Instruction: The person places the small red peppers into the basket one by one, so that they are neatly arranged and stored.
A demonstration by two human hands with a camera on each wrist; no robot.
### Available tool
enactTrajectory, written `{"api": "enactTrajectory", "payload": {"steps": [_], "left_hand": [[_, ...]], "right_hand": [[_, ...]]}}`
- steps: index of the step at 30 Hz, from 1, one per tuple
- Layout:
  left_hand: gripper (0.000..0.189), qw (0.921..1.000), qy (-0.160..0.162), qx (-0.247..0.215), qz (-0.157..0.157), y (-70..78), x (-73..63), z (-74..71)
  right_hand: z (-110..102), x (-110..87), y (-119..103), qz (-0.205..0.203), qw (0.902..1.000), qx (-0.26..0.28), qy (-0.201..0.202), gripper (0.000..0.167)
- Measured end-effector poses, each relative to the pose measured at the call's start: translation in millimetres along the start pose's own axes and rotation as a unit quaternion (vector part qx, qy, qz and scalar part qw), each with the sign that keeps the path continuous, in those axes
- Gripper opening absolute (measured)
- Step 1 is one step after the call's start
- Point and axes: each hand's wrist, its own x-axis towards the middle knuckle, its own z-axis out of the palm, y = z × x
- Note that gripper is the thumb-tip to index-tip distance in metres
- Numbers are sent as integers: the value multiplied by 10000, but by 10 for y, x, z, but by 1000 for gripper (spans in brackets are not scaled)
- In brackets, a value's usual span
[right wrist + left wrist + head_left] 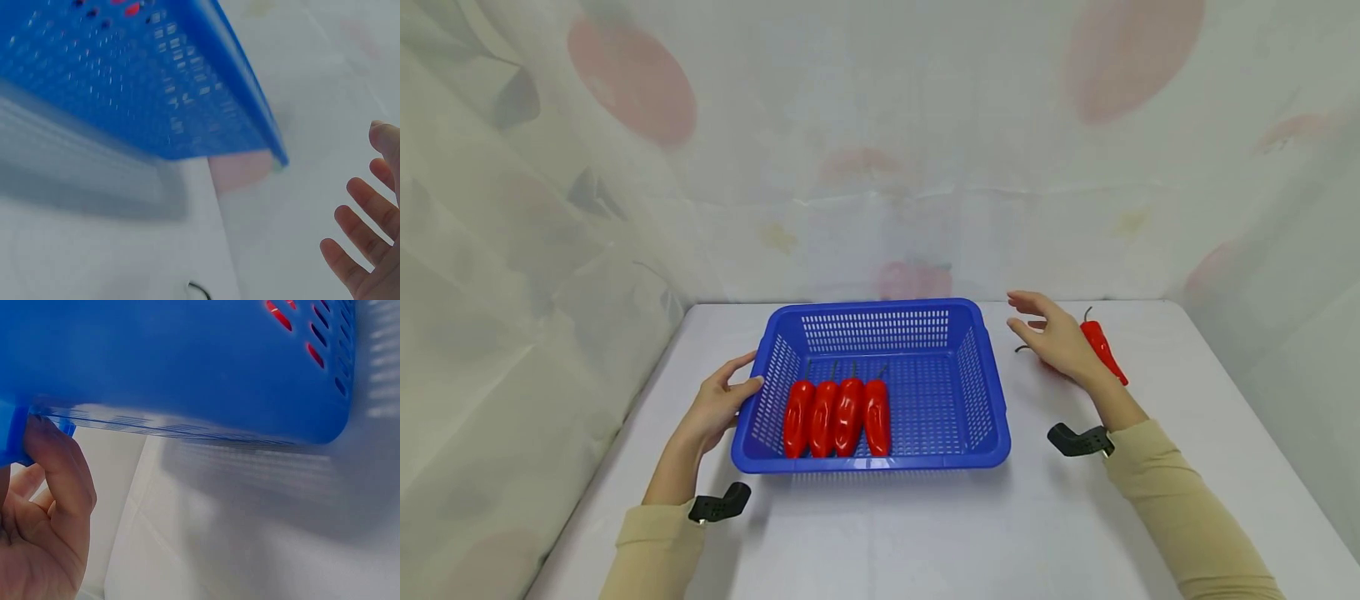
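A blue plastic basket (917, 400) is in the middle of the head view, with several red chili peppers (850, 417) side by side in its left half, stems toward the back. My left hand (711, 408) grips the basket's left rim, thumb on top and fingers beneath; the left wrist view shows those fingers curled at the rim (53, 469). To the right of the basket, my right hand (1056, 337) is held apart from it with fingers spread and holding nothing. A red chili pepper (1102, 350) lies beyond that hand, and another stem (1022, 348) shows from under it.
The white table (880, 542) has a hanging patterned sheet (880, 208) behind it and sheets at both sides. Black wrist cameras (721, 503) sit at both cuffs. The basket casts a shadow on the table beneath it.
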Motion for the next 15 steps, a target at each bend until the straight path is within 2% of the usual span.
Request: {"api": "enactTrajectory", "payload": {"steps": [8, 15], "left_hand": [[65, 10000, -13, 18, 4, 2, -12, 2], [65, 10000, -6, 36, 5, -7, -6, 9]], "right_hand": [[-105, -82, 286, 301, 9993, 27, 204, 53], [-157, -179, 518, 500, 9983, -240, 204, 55]]}}
